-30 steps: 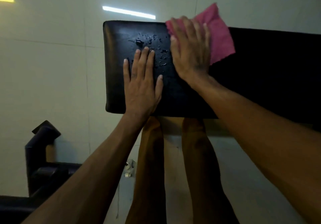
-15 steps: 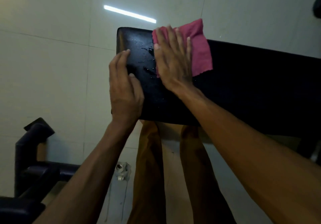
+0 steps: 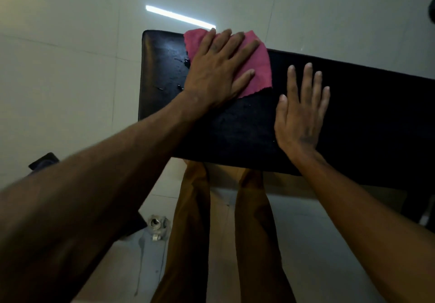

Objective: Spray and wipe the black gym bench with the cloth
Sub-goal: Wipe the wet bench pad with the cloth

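The black gym bench (image 3: 364, 114) runs from the upper middle off to the right, its padded end at the left. A pink cloth (image 3: 259, 67) lies on the far part of that end. My left hand (image 3: 216, 72) presses flat on the cloth, fingers spread. Water droplets (image 3: 181, 86) sit on the pad just left of the cloth. My right hand (image 3: 303, 114) rests flat on the bare pad to the right of the cloth, fingers apart and holding nothing.
Pale floor tiles surround the bench. My legs in brown trousers (image 3: 190, 220) stand under its near edge. A small metal fitting (image 3: 157, 225) lies on the floor by my left leg. Dark equipment (image 3: 43, 161) shows behind my left forearm.
The cloth has changed hands: my right hand was wiping with it, now my left hand presses on it. My right hand has moved right onto the bare pad. Fewer droplets remain.
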